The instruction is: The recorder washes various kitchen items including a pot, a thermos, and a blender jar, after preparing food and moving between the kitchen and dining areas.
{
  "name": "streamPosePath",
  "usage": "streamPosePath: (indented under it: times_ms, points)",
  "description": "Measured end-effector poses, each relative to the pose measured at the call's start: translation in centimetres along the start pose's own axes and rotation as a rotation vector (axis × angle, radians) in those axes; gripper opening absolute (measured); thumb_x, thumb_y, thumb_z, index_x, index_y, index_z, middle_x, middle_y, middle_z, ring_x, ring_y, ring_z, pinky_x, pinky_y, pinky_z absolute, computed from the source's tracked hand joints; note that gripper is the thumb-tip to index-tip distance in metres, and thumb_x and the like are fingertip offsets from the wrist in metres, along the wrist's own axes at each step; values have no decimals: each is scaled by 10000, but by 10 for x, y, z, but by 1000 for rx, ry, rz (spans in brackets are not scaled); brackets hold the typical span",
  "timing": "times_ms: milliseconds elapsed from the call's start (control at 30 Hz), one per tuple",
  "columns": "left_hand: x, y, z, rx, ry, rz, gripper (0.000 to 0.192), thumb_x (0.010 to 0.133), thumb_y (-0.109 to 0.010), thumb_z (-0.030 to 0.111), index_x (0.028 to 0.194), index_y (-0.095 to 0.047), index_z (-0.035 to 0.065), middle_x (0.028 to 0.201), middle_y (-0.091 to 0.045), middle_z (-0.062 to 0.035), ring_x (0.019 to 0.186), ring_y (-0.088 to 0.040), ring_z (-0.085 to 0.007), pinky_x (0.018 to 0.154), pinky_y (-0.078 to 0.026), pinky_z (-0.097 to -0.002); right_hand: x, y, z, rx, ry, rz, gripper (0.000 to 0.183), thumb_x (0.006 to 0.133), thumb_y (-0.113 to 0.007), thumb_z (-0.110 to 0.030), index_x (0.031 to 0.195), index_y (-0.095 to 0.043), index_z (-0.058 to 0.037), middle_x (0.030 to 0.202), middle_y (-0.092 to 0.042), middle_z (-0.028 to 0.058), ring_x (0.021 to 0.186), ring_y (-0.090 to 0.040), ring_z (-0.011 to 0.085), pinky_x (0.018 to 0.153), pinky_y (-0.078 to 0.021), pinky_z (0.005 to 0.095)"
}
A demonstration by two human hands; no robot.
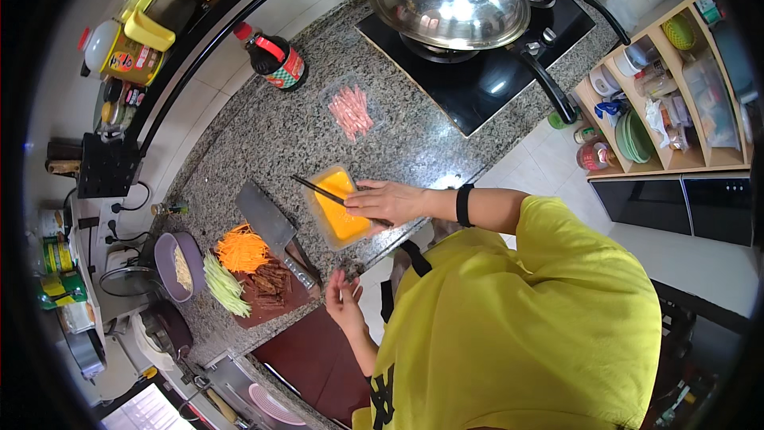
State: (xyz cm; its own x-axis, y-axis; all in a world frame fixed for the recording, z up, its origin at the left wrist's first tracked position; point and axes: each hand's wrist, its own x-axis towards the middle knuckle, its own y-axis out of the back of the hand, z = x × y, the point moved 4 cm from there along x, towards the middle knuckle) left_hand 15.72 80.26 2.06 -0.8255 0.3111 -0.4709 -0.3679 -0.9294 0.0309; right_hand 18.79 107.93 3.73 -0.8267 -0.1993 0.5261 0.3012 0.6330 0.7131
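My right hand [388,202], with a black band at its wrist, is over a clear plastic container [319,228] by the counter's front edge. Beaten egg [340,197], bright orange-yellow, fills part of the container. Dark chopsticks [315,187] are held in that hand and slant across the container. My left hand [344,300] hangs just off the counter's edge, fingers apart and holding nothing. Nearest to it is a cleaver [265,215], lying partly over a brown cutting board [262,318]. Shredded carrot [243,249], pale green shreds [225,286] and brown strips [268,285] are heaped around the board.
Pink meat strips [351,110] lie in a clear tray beyond the egg. A dark sauce bottle [277,63] stands against the wall. On the black gas stove [477,98] is a wok with a domed lid [453,6]; its handle [546,83] juts out. A purple bowl [166,269] stands beyond the board.
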Motion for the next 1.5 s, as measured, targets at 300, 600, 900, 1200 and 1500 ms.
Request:
streamPosePath:
  times_ms: [300, 600, 900, 1200, 1500]
  points:
    - [-47, 21, 3, 103, -59, 100, 331, 971, -512, 105, 1287, -515, 5, 1248, -586, -150, 937, -667, -227, 763, -550, -315, 0, 16, -15, 70, -36, -199, 1033, 686, -738, -548, 1461, -286, -35, 1494, -300, 200, 1432, -207, 315, 1155, -84, 551]
    - [-29, -64, 35, 492, 6, -918, 442, 860, -710, 103, 1265, -563, 8, 1150, -644, -111, 1040, -613, -160, 814, -486, -268, -220, 9, -138, -4, -1024, -78, 556, 801, -674, -323, 1262, -528, -49, 1347, -476, 204, 1211, -484, 364, 1040, -386, 462]
    - [-6, -161, -169, 1191, -124, -1630, 427, 920, -611, 239, 1228, -549, -50, 1127, -635, -196, 1050, -593, -256, 920, -452, -336, -451, -207, -425, 422, -2464, 517, 837, 852, -382, -729, 1466, -336, -163, 1527, -134, 246, 1388, -114, 475, 1091, -183, 609]
    - [-291, -315, -280, 1529, -411, -2178, 549, 923, -575, 334, 1305, -470, -46, 1199, -587, -225, 1112, -558, -301, 963, -427, -344, -463, -335, -573, 483, -2632, 1327, 773, 866, -417, -668, 1414, -405, -122, 1435, -313, 249, 1303, -305, 439, 1056, -292, 532]
    - [-461, -400, -395, 1963, -575, -2153, 672, 925, -538, 429, 1381, -390, -42, 1271, -539, -255, 1174, -522, -345, 1006, -401, -352, -610, -375, -650, 995, -2445, 1044, 713, 881, -451, -606, 1363, -473, -81, 1343, -493, 251, 1218, -497, 403, 1022, -400, 455]
